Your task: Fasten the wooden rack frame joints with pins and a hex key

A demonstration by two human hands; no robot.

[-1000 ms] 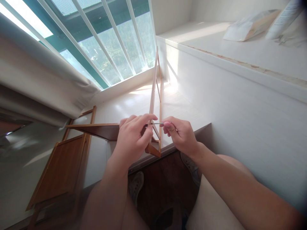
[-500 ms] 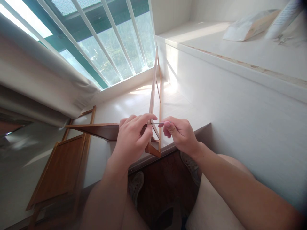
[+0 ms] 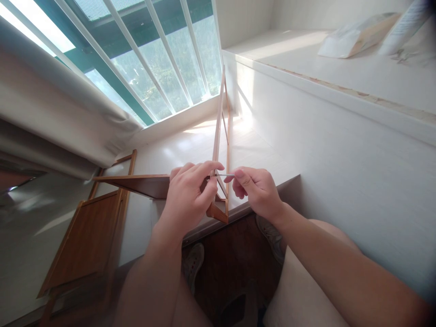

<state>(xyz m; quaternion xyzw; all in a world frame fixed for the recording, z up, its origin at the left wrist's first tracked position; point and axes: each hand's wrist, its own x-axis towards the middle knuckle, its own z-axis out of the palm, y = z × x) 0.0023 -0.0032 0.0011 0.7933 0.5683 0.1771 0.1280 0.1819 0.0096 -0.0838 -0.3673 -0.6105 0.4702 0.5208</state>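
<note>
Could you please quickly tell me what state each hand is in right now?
Left hand: curled closed, holding the wooden frame.
Right hand: closed, pinching a thin metal rod between thumb and fingers.

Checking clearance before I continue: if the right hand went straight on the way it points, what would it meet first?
Probably the wooden frame: the right hand points leftward along the thin rod it holds, toward where the left hand grips that frame. The exact depth there is unclear.
</note>
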